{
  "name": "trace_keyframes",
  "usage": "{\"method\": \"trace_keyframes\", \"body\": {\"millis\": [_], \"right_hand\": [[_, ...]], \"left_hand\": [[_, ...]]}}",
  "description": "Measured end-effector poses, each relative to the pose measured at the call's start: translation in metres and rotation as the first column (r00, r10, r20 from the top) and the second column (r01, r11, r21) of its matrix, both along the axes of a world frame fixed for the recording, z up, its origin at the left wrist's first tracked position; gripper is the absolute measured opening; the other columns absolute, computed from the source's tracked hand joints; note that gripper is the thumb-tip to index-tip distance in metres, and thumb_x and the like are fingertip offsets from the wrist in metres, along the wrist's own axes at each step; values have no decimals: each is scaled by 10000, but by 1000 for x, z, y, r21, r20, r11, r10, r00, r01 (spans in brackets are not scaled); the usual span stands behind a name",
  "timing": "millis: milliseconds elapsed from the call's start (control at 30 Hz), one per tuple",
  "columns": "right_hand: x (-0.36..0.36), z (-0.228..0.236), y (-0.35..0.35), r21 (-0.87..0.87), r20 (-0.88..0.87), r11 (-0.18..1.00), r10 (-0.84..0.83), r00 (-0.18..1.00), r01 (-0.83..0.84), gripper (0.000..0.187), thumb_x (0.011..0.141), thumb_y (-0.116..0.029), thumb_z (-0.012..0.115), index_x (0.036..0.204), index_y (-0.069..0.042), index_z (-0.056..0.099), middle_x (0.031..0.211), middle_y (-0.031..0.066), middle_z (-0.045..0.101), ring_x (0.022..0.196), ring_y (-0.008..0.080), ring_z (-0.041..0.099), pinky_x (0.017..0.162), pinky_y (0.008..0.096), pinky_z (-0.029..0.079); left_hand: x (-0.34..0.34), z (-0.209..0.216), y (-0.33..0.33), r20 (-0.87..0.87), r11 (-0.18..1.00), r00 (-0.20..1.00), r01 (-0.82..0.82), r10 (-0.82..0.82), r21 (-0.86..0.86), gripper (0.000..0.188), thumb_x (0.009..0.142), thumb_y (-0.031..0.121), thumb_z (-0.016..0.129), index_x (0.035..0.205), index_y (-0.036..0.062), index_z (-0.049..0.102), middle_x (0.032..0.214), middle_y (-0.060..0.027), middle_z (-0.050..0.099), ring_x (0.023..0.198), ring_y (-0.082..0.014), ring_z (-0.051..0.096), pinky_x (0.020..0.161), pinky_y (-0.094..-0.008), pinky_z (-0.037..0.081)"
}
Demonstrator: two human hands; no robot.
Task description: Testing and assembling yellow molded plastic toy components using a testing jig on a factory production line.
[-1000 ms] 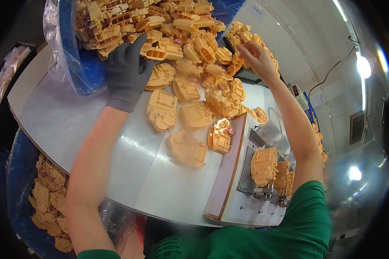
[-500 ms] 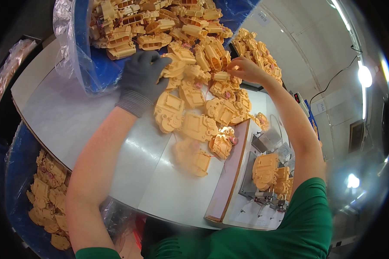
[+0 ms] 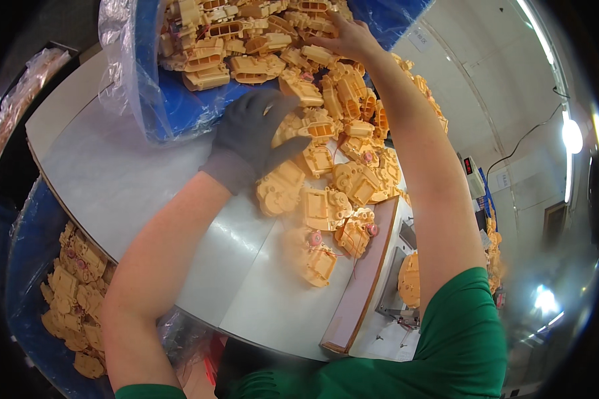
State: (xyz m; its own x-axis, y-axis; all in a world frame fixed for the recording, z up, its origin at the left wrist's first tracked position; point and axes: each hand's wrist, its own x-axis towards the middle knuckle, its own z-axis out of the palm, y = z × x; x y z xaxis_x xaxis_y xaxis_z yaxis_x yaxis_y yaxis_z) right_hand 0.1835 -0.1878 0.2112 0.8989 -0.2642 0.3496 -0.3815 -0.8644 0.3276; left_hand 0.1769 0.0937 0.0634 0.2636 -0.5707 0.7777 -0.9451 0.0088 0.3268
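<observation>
My left hand [image 3: 254, 130], in a dark grey knitted glove, is over the near edge of the pile. Its thumb and fingers are spread around a cream plastic housing [image 3: 291, 126], and I see no firm grip. Farther off, my bare right hand [image 3: 349, 38] is stretched over the heap of housings [image 3: 256, 66] in the blue bin [image 3: 170, 110], fingers apart and touching the parts. Several housings lie on the table below my left hand, among them a rounded one [image 3: 281, 188] and one with a pink round piece and thin wires [image 3: 354, 231].
A wooden-edged board [image 3: 363, 286] divides the grey table [image 3: 246, 292] from a metal fixture [image 3: 396, 312] on the right, partly behind my right arm. Clear plastic film [image 3: 116, 60] hangs over the bin's side. More housings [image 3: 73, 299] fill a blue-lined container at lower left.
My right hand has moved from the pile's right side up and left to the heap in the bin. My left hand has shifted slightly right and nearer, its fingers spreading. The view has shifted slightly.
</observation>
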Motion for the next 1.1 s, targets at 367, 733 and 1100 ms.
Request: {"method": "trace_keyframes", "body": {"millis": [367, 733, 1100], "right_hand": [[-46, 33, 7, 184, -125, 981, 90, 988, -66, 777, 778, -537, 728, 1391, -181, 410, 1013, 148, 658, 928, 285, 650, 803, 409, 508], [-56, 58, -14, 328, 235, 938, 39, 971, -117, 678, 838, -658, 592, 1099, -37, 668, 997, 132, 709, 920, 276, 671, 814, 374, 509], [-43, 25, 0, 806, -197, 533, -166, 966, 256, 938, 844, -765, 431, 1519, -133, 277, 1551, 135, 267, 1250, 264, 528, 982, 369, 474]], "left_hand": [[1, -2, -5, -104, 999, 995, 1, -6, -46, 698, 856, 524, 637, 1383, 122, 417, 1354, -163, 445, 1249, -338, 447, 1036, -455, 372], [-4, 0, -3, -190, 993, 977, 87, -100, -77, 746, 847, 486, 669, 1418, 108, 373, 1397, -221, 404, 1299, -378, 410, 1077, -455, 360], [-4, 0, -5, -313, 975, 924, 214, -220, -54, 773, 923, 501, 567, 1492, 80, 259, 1493, -238, 302, 1392, -379, 311, 1136, -425, 285]]}}
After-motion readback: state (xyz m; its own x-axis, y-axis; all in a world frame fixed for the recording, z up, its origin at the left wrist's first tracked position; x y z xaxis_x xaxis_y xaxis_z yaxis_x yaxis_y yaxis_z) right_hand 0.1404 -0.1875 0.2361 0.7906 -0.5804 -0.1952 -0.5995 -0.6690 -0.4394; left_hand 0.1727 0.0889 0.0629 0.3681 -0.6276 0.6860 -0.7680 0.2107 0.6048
